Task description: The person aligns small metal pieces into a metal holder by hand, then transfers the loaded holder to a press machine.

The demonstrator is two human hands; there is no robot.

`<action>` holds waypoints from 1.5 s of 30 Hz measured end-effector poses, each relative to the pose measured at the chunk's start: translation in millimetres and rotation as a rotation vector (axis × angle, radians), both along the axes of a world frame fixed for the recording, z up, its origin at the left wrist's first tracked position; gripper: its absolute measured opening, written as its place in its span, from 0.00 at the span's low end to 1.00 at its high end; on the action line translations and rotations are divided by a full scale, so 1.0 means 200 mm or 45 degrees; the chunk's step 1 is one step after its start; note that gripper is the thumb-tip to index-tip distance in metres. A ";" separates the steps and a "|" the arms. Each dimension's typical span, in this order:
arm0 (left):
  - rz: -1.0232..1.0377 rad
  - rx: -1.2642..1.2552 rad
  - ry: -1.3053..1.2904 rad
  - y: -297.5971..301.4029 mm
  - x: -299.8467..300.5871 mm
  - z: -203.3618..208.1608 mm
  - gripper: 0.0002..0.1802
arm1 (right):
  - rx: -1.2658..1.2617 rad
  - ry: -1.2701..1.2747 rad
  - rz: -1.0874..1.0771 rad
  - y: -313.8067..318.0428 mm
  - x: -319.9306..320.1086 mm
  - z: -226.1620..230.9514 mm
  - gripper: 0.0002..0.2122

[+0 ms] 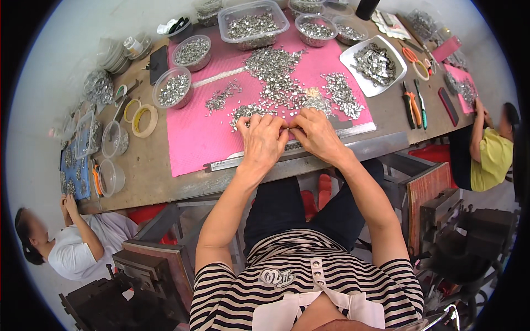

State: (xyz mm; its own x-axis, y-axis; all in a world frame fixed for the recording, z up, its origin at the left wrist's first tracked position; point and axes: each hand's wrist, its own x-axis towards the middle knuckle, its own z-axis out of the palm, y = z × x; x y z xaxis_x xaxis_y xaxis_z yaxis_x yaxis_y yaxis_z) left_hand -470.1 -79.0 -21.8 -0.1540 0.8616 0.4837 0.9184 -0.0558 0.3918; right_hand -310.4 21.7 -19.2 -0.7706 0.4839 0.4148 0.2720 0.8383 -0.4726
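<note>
My left hand (262,139) and my right hand (318,135) meet at the front edge of a pink mat (190,138). Both have their fingers closed in a pinch, tips almost touching; whatever is between them is too small to make out. Under the fingers runs a long metal strip (227,164) along the mat's edge, its middle partly hidden by my hands. Just beyond lies a spread heap of small silvery metal pieces (276,74). A smaller pile of metal pieces (342,95) lies to the right, and another cluster (222,96) to the left.
Clear tubs of metal pieces (175,88) and a white tray (401,69) ring the mat. Tape rolls (146,121) sit left; orange-handled pliers (409,105) lie right. One person (83,248) works at far left, another (491,149) at far right.
</note>
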 end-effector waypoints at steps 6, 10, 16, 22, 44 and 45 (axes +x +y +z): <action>-0.019 0.007 -0.074 -0.03 -0.06 0.03 0.05 | 0.004 0.050 -0.015 0.00 0.00 0.01 0.04; -0.107 0.041 -0.197 -0.16 -0.12 0.06 0.07 | -0.159 0.141 -0.003 -0.08 0.05 0.04 0.05; -0.209 0.050 -0.248 -0.24 -0.06 0.04 0.07 | -0.069 0.206 0.027 -0.21 0.04 0.02 0.06; -0.194 0.039 -0.205 -0.24 -0.05 0.01 0.08 | 0.080 0.248 0.023 -0.24 0.03 -0.01 0.07; -0.174 0.056 -0.207 -0.24 -0.02 0.02 0.06 | -0.027 0.099 -0.007 -0.11 0.00 0.04 0.05; -0.176 0.058 -0.208 -0.24 -0.02 0.02 0.06 | -0.057 0.110 0.011 -0.14 0.03 0.05 0.05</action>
State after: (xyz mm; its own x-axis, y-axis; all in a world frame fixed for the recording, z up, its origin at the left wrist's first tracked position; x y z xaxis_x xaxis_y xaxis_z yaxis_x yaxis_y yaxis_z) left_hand -473.7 -126.3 -17.4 -0.1156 0.8578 0.5008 0.8254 -0.1975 0.5289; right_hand -305.1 -5.7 -9.7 -0.7373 0.4967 0.4579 0.2214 0.8180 -0.5308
